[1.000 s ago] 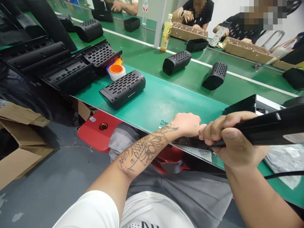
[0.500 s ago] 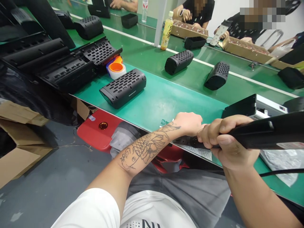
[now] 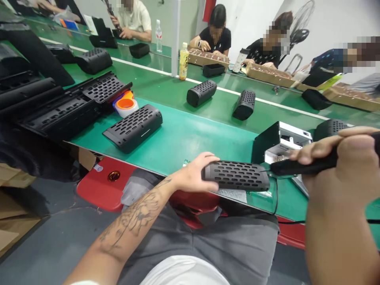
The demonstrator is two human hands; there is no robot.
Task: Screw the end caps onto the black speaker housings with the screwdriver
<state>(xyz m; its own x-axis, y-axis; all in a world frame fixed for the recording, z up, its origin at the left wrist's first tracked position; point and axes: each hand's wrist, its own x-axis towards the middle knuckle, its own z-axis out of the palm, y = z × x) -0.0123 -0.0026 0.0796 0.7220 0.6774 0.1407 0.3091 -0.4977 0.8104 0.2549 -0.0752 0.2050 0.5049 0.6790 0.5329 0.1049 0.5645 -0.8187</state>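
At the near edge of the bench lies a black speaker housing with a slotted face upward. My left hand is closed around its left end, thumb on the near side and fingers over the far side. In my right hand is a black electric screwdriver, held nearly level. Its thin bit points left and meets the right end of the housing; whether it sits in a screw cannot be made out. A second slotted speaker housing rests on the bench to the left.
Behind the screwdriver stands a black and white metal box. Several more housings sit farther back, one of them here. Tape rolls lie beside stacked black shells. A cable hangs near the bench edge. Co-workers sit opposite.
My hands have moved apart: the left now grips the housing's left end, while the right has drawn the screwdriver rightward to its other end. The camera view has shifted right and up.
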